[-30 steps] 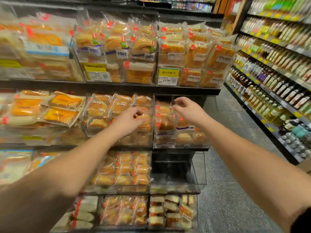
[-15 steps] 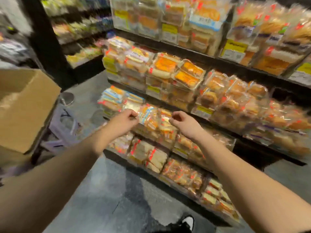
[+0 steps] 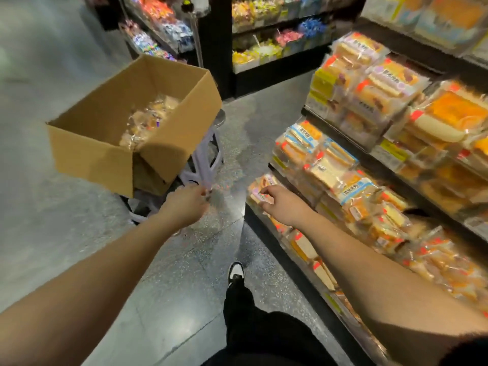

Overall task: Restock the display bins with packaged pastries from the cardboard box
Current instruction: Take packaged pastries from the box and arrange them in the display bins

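An open cardboard box point(image 3: 87, 151) stands on a pale purple stool point(image 3: 204, 165) at the left of the aisle. Clear-wrapped pastries point(image 3: 149, 120) lie in a heap inside it. On the right, the display shelves point(image 3: 274, 247) are packed with packaged pastries point(image 3: 340, 167) in clear bins. My left hand point(image 3: 184, 204) hangs in the air just below the box's near corner, fingers loosely curled, holding nothing. My right hand point(image 3: 281, 204) hovers in front of the lower shelf's left end, also loosely curled and holding nothing.
Grey speckled floor point(image 3: 184, 273) runs between the box and the shelves. My black trouser leg and a black-and-white shoe point(image 3: 235, 270) are below. Further shelves of colourful wrapped sweets point(image 3: 264, 46) stand at the back, beside a dark post.
My view has swung left from the pastry bins to the box. Both hands have come away from the shelf, holding nothing, and now hang near the box and stool.
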Available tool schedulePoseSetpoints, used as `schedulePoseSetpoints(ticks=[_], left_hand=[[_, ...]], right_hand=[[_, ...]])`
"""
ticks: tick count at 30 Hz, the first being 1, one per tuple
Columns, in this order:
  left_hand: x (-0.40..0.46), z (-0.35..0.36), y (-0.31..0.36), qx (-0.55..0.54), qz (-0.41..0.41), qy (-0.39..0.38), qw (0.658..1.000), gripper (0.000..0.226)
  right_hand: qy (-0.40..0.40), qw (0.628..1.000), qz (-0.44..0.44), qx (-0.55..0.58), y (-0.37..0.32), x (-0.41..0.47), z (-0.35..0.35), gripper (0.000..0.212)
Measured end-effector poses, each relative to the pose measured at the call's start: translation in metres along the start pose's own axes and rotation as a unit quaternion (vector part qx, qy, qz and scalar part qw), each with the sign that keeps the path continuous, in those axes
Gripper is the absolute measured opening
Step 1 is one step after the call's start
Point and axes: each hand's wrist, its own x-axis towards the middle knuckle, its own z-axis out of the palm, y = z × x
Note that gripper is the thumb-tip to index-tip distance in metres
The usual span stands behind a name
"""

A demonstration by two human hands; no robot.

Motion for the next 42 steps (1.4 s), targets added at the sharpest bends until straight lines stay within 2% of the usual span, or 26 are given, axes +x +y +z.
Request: schedulePoseSetpoints(ticks=[7, 13, 19, 24, 29, 33, 37, 40, 42], left_hand=[[0.078, -0.036, -0.077, -0.006, -0.050, 0.012, 0.999, 0.029], [0.151, -0.072, -0.126, -0.067, -0.090, 0.018, 0.993, 0.038], [0.199, -0.102, -0.176, -0.168, -0.156, 0.074, 0.970, 0.020], [0.236, -0.122, -0.237, -0.193, -0.219, 0.073, 0.954, 0.025], [0.274, -0.132, -0.302, -0.211, -0.240, 0.064, 0.946, 0.024], [0.311, -0.134, -0.363, -0.221, -0.231, 0.021, 0.947, 0.020], [0.349, -0.126, -0.423, -0.189, -0.207, -0.063, 0.958, 0.013], [0.380, -0.106, -0.462, -0.137, -0.170, -0.136, 0.966, 0.036], [0.400, -0.092, -0.479, -0.116, -0.154, -0.179, 0.965, 0.043]], right_hand=[[-0.046, 0.997, -0.055, -0.027, -0.049, 0.131, 0.000, 0.045], [-0.063, 0.994, -0.078, -0.038, -0.086, 0.234, -0.018, 0.043], [-0.063, 0.991, -0.102, -0.061, -0.133, 0.320, -0.037, 0.036], [-0.049, 0.991, -0.111, -0.061, -0.185, 0.387, -0.034, 0.044], [-0.045, 0.992, -0.095, -0.063, -0.233, 0.445, -0.017, 0.042], [-0.032, 0.995, -0.072, -0.067, -0.268, 0.492, 0.001, 0.037], [-0.037, 0.996, -0.013, -0.079, -0.293, 0.542, 0.030, 0.034], [-0.042, 0.995, 0.053, -0.079, -0.305, 0.577, 0.053, 0.037], [-0.051, 0.991, 0.095, -0.085, -0.309, 0.601, 0.066, 0.041]])
